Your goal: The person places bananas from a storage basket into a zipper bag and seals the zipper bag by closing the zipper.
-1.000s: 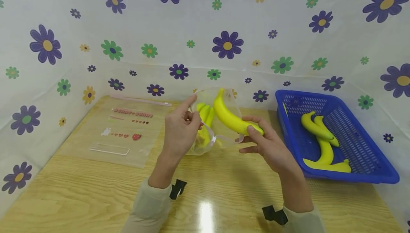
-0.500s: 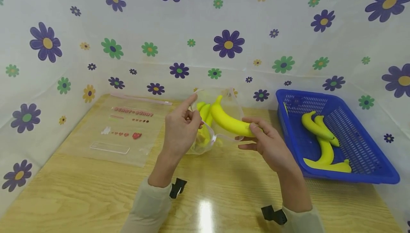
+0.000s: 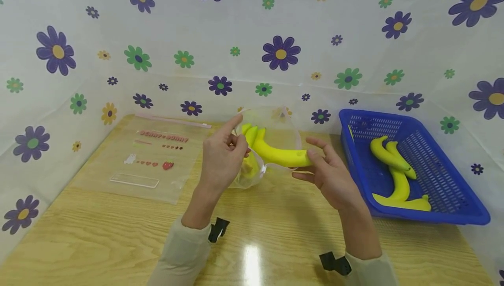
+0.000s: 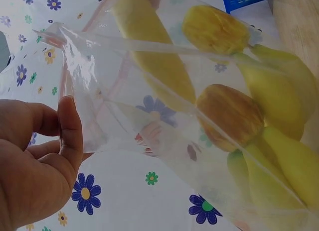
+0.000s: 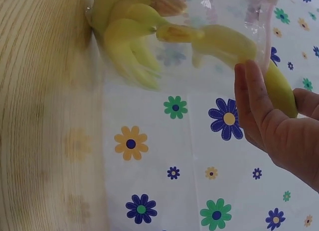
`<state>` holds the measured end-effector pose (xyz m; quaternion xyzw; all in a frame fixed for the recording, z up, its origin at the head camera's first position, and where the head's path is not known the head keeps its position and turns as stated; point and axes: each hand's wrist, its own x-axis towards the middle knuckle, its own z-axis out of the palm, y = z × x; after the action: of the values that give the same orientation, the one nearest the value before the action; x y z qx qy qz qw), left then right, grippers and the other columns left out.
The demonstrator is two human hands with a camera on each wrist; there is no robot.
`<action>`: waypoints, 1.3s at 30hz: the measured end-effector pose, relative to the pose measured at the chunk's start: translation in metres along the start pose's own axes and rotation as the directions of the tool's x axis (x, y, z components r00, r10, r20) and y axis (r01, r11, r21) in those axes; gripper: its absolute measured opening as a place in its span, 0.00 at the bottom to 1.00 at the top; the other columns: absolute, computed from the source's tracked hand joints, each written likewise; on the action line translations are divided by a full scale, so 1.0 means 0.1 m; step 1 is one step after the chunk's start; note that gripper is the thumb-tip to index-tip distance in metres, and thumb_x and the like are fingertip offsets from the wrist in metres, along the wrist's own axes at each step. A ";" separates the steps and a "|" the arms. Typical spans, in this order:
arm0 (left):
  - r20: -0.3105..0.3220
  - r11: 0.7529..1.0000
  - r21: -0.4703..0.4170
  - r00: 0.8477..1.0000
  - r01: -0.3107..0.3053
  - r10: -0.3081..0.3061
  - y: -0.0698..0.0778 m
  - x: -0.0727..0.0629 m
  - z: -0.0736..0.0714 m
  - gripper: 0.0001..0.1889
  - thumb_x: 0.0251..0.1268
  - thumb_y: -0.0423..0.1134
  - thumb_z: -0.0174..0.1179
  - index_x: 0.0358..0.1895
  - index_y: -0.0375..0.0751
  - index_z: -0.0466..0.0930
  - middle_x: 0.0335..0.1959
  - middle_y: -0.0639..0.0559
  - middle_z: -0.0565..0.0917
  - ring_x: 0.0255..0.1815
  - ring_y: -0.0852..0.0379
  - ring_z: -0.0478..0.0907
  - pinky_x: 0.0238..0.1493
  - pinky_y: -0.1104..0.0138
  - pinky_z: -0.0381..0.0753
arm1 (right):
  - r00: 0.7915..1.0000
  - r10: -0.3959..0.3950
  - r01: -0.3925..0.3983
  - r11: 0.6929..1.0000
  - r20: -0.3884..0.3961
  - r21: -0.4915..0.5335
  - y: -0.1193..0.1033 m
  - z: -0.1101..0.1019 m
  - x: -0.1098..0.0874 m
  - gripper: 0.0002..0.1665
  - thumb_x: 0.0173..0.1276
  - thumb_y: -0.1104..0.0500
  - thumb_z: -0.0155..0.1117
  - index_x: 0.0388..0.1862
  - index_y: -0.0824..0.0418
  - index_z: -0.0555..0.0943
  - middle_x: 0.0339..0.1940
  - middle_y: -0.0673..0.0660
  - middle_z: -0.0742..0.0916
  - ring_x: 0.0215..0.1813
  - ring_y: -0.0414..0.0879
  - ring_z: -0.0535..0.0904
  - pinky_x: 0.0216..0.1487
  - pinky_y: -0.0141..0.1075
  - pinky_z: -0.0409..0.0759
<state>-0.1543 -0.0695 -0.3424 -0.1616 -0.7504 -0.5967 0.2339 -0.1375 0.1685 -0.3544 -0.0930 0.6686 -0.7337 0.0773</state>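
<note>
My left hand (image 3: 222, 159) pinches the edge of a clear zip bag (image 3: 289, 124) between thumb and fingers, and the mouth gapes toward the right. Bunches of yellow bananas (image 4: 274, 86) lie inside, their brown stem ends showing through the plastic in the left wrist view. A single banana (image 3: 281, 156) is held at its right end by my right hand (image 3: 330, 174). Most of that banana is inside the bag, its far end beside the bunches. In the right wrist view, fingers of my right hand (image 5: 279, 121) lie against the bag's pink-edged rim. A white slider (image 3: 263, 170) sits on the rim.
A blue basket (image 3: 425, 218) with several bananas (image 3: 400, 185) stands at the right. On the left, a flat printed zip bag (image 3: 149, 192) lies on the wooden table (image 3: 118, 238). White flowered cloth (image 3: 165, 15) hangs behind and at the sides.
The banana in my right hand has tipped from steep to nearly level and slid leftward, deeper into the bag. My left hand has hardly moved.
</note>
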 end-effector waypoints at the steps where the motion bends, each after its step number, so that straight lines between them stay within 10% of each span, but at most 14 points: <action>1: 0.000 1.000 -0.005 1.000 -0.004 0.004 0.00 0.00 0.00 0.23 0.68 0.24 0.53 0.67 0.30 0.72 0.18 0.43 0.80 0.20 0.44 0.82 0.12 0.75 0.68 | 1.000 -0.002 0.002 1.000 -0.005 0.004 0.01 0.00 0.00 0.21 0.83 0.55 0.42 0.70 0.57 0.56 0.51 0.60 0.77 0.48 0.49 0.83 0.52 0.39 0.84; 30: 0.021 0.998 0.039 0.998 -0.053 0.052 -0.01 0.01 -0.02 0.23 0.67 0.24 0.53 0.66 0.32 0.74 0.22 0.44 0.84 0.16 0.57 0.74 0.12 0.73 0.67 | 1.000 0.017 -0.017 1.000 0.002 0.008 0.03 0.00 0.02 0.28 0.78 0.62 0.52 0.72 0.60 0.57 0.55 0.62 0.78 0.48 0.49 0.83 0.52 0.42 0.84; 39: 0.192 0.998 0.063 0.981 0.002 -0.014 0.00 0.00 -0.04 0.32 0.70 0.30 0.55 0.76 0.43 0.60 0.62 0.41 0.79 0.19 0.56 0.72 0.18 0.70 0.74 | 0.999 -0.006 0.007 1.000 -0.042 0.018 0.10 0.05 0.06 0.29 0.75 0.69 0.54 0.71 0.64 0.58 0.51 0.58 0.81 0.46 0.47 0.85 0.51 0.41 0.85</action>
<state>-0.1541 -0.0732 -0.3416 -0.2080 -0.7885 -0.5554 0.1630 -0.1419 0.1617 -0.3634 -0.0790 0.6630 -0.7419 0.0618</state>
